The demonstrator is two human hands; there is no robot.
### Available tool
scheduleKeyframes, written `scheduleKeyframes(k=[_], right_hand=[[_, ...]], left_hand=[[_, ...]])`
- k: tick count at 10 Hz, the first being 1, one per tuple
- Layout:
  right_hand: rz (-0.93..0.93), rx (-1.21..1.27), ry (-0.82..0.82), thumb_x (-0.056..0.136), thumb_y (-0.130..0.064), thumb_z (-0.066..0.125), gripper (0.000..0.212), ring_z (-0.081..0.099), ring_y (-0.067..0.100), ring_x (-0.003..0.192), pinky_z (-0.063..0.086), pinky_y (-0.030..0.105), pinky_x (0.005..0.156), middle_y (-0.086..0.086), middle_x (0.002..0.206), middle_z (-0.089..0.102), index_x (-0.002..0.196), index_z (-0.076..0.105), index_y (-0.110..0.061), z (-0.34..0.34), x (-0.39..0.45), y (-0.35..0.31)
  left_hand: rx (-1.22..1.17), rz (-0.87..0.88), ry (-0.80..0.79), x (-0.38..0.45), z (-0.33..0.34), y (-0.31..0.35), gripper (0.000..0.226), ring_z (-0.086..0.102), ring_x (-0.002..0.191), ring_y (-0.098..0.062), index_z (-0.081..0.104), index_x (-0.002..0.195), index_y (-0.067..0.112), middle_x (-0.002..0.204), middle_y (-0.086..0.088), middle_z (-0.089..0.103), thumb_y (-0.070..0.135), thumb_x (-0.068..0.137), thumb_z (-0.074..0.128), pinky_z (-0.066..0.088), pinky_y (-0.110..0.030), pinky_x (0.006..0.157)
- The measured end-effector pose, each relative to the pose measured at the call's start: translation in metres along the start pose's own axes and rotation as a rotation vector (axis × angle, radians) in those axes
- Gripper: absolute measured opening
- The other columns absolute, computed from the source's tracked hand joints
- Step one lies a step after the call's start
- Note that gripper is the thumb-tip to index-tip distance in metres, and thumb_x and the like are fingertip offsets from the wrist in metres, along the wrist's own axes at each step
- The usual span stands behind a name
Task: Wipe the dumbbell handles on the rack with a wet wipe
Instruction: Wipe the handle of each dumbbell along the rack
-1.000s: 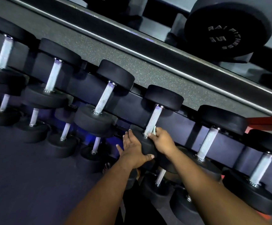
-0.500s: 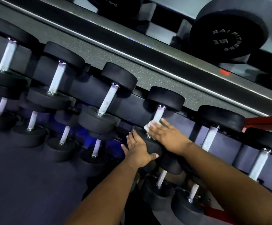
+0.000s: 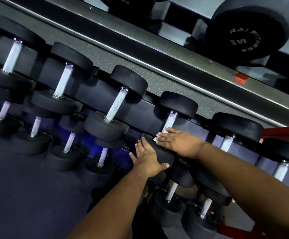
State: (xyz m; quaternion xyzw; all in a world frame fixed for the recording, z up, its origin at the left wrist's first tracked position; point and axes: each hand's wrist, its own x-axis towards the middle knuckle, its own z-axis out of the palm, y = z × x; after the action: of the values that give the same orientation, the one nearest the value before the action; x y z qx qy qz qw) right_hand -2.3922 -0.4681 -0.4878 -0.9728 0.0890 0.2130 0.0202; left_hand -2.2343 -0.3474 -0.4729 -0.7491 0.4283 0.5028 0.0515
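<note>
- Two bare forearms reach in from the near edge toward one dumbbell on the upper tier of the rack [image 3: 157, 84]; the lower tier's smaller dumbbells sit beneath them, partly hidden by the arms.
- The left hand [image 3: 146, 158] is clenched around the near head [image 3: 159, 150] of that dumbbell, thumb on the near face and fingers curled over its left edge, steadying it.
- Just beyond, the right hand [image 3: 178, 142] lies flat over the near end of the dumbbell handle [image 3: 169, 120], pressing a wet wipe [image 3: 156, 138] under its fingers; only a white corner of it shows at the fingertips, touching the head's rim.
- The far part of the handle, up to the far head [image 3: 178, 104], is bare metal and looks not yet covered by this pass.
- Risk: the wipe is pinned by flat fingers, not pinched, so a quick stroke could let it bunch up or slip out and drop between the tiers.
- Risk: a flat palm reaches only the top of the knurled bar; the underside may stay unwiped unless the fingers wrap round.
- Risk: pushing hard along the sloped cradle could roll or shift the dumbbell if the left hand loosens, and fingers sit close to the heavy head.
- Farther left and right, neighbouring handles [image 3: 116, 104] wait along the row.
</note>
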Motion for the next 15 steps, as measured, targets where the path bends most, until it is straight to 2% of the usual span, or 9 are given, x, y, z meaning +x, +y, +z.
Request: scheduleKeyframes(k=[3,4,5,6,8,10,11,12,15], right_hand=[[0.166,0.122,-0.206,0.105,-0.019,0.036,0.046,0.025,0.016,0.151,-0.008,0.043,0.122,0.004,0.155,0.045,0.15,0.042,-0.017,-0.026,0.039,-0.019],[0.143,0.366,-0.05,0.103,-0.012,0.038,0.05,0.023,0.017,0.152,-0.009,0.035,0.119,0.002,0.159,0.036,0.153,0.039,-0.015,-0.014,0.013,-0.022],[0.118,0.553,0.013,0.098,-0.005,0.042,0.054,0.027,0.015,0.15,0.002,0.031,0.122,0.0,0.158,0.038,0.151,0.043,-0.015,-0.007,-0.014,-0.022],[0.396,0.862,0.118,0.093,0.002,0.05,0.049,0.051,0.01,0.132,0.028,0.013,0.11,-0.002,0.141,0.059,0.138,0.06,-0.015,0.008,-0.041,-0.027],[1.155,1.646,0.259,0.094,-0.007,0.057,0.018,0.057,0.014,0.073,0.041,0.027,0.065,0.001,0.081,0.068,0.101,0.074,-0.008,0.019,0.011,-0.039],[1.137,1.826,0.268,0.092,-0.002,0.053,0.018,0.053,0.021,0.071,0.037,0.031,0.061,0.007,0.075,0.065,0.089,0.071,-0.001,0.004,0.006,-0.05],[1.201,2.131,0.538,0.095,0.003,0.051,0.024,0.065,0.026,0.077,0.049,0.032,0.068,0.012,0.087,0.073,0.097,0.073,-0.006,-0.003,-0.005,-0.038],[1.426,2.055,0.936,0.1,0.002,0.047,0.027,0.068,0.023,0.087,0.053,0.034,0.081,0.012,0.101,0.073,0.106,0.069,-0.011,-0.006,0.012,-0.031],[1.461,2.065,0.991,0.098,-0.005,0.049,0.014,0.055,0.015,0.074,0.043,0.025,0.064,0.002,0.08,0.059,0.09,0.057,-0.013,-0.033,0.059,-0.015]], left_hand=[[-0.015,0.001,0.015,0.0,0.002,-0.001,0.148,-0.016,0.154,-0.03,-0.025,0.153,0.006,0.166,-0.017,-0.018,0.062,0.07,0.083,-0.004,-0.06,0.123],[-0.018,0.002,0.019,0.003,0.002,-0.002,0.147,-0.016,0.154,-0.03,-0.025,0.153,0.006,0.166,-0.017,-0.018,0.062,0.07,0.083,-0.004,-0.06,0.123],[-0.013,-0.002,0.005,0.003,0.002,-0.001,0.147,-0.017,0.154,-0.03,-0.027,0.153,0.006,0.166,-0.017,-0.02,0.061,0.071,0.082,-0.004,-0.06,0.123],[-0.022,0.001,0.004,0.002,0.002,-0.001,0.147,-0.018,0.154,-0.03,-0.028,0.152,0.006,0.165,-0.018,-0.02,0.06,0.072,0.082,-0.005,-0.06,0.123],[-0.032,-0.006,-0.004,-0.001,-0.001,0.001,0.147,-0.017,0.154,-0.03,-0.027,0.153,0.006,0.166,-0.017,-0.02,0.06,0.072,0.083,-0.006,-0.059,0.122],[-0.035,-0.008,0.0,0.0,-0.001,0.001,0.146,-0.017,0.154,-0.029,-0.027,0.153,0.007,0.166,-0.015,-0.018,0.06,0.071,0.083,-0.005,-0.058,0.122],[-0.041,-0.007,0.001,0.001,-0.001,0.0,0.146,-0.017,0.154,-0.029,-0.027,0.153,0.007,0.166,-0.016,-0.018,0.06,0.071,0.083,-0.006,-0.059,0.122],[-0.049,-0.002,0.003,0.0,-0.001,0.0,0.146,-0.017,0.154,-0.029,-0.027,0.153,0.006,0.166,-0.016,-0.018,0.059,0.072,0.083,-0.006,-0.059,0.123],[-0.044,-0.001,0.013,0.0,-0.001,0.0,0.146,-0.016,0.155,-0.029,-0.026,0.153,0.006,0.166,-0.016,-0.019,0.059,0.071,0.083,-0.005,-0.059,0.123]])
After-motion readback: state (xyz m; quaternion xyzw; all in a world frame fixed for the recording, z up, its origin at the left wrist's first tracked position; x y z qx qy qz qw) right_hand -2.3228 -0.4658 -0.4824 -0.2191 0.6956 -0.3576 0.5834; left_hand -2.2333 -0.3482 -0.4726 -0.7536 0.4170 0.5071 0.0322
